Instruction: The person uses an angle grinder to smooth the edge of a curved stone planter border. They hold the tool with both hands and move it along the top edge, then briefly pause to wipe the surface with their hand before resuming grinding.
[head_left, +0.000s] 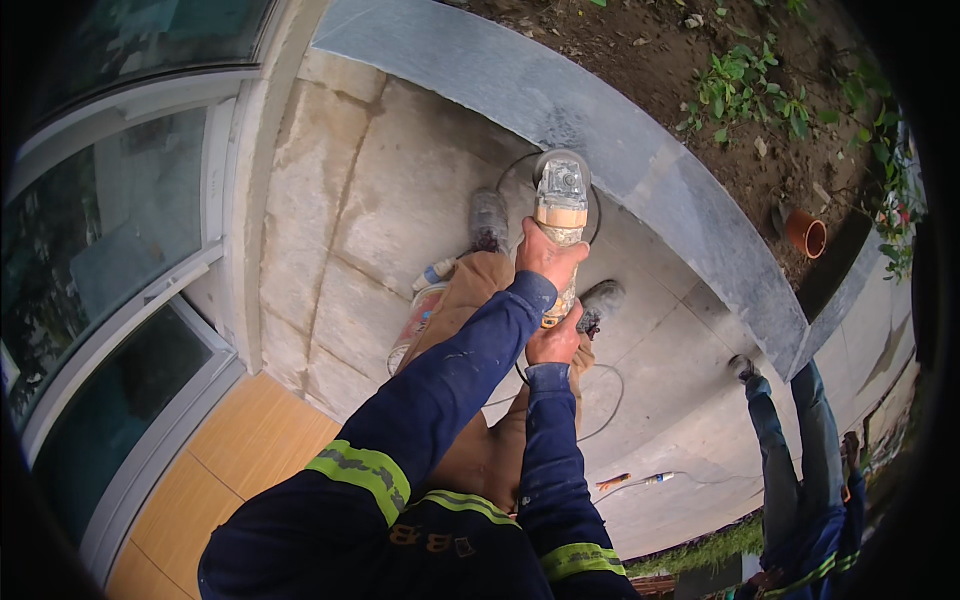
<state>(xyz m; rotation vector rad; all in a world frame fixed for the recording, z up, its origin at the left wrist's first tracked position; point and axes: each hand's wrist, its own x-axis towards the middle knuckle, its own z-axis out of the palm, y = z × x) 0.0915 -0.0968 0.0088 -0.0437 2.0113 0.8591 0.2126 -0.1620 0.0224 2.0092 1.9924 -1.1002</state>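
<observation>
Grinder is at a grey ledge between paving and soil.

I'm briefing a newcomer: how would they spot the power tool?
Find the long grey ledge bordering the soil. At its edge, the left hand and right hand grip the grinder. Its orange-banded body and silver-grey head set it apart from the dark cable behind.

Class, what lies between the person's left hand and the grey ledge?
In the head view, the angle grinder's front end lies between left hand and ledge.
</observation>
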